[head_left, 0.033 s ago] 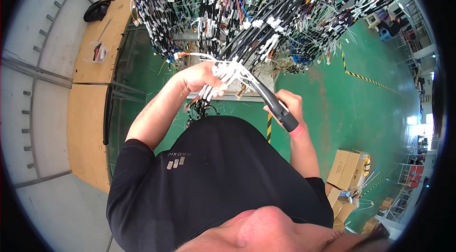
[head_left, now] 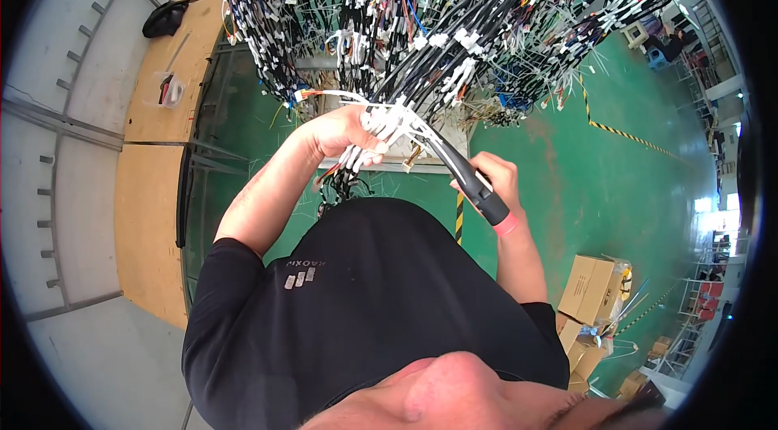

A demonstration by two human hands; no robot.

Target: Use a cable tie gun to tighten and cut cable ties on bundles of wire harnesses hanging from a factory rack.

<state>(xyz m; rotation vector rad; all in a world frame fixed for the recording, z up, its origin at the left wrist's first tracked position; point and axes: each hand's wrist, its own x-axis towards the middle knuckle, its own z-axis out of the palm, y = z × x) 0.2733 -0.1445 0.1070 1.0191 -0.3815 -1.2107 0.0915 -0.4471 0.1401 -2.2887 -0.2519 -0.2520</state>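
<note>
Nearest to us is the person's black shirt (head_left: pixel 405 292), and just past it come the two hands. Next to nothing has changed between the two pictures: hands, cables and tool sit practically where they were, so we judge this a steady hold, with the work in hand neither advanced nor undone.

We see the right hand (head_left: pixel 498 175) wrapped around a long black tool (head_left: pixel 463 172), which has a pale strip along it and a pink end by the wrist; the tool hides part of the palm, so we cannot tell how hard it is squeezed. It slants up and leftward until its far end meets the bundle of white-sleeved cables (head_left: pixel 391 122). The left hand (head_left: pixel 344 133) clasps that bundle in a narrow grip, thumb across the top, the other fingers mostly hidden from us. The bundle lies in front of the torso, between the hands, and a thin wire strays left from it to a small white connector (head_left: pixel 301 95).

Farther out we have a wooden tabletop (head_left: pixel 150 219) on the left and cardboard boxes (head_left: pixel 587 288) on the right; beyond the hands, hanging harnesses (head_left: pixel 356 25) crowd together above the green floor (head_left: pixel 535 162), and far off at upper right stands a blue stool (head_left: pixel 656 59)
</note>
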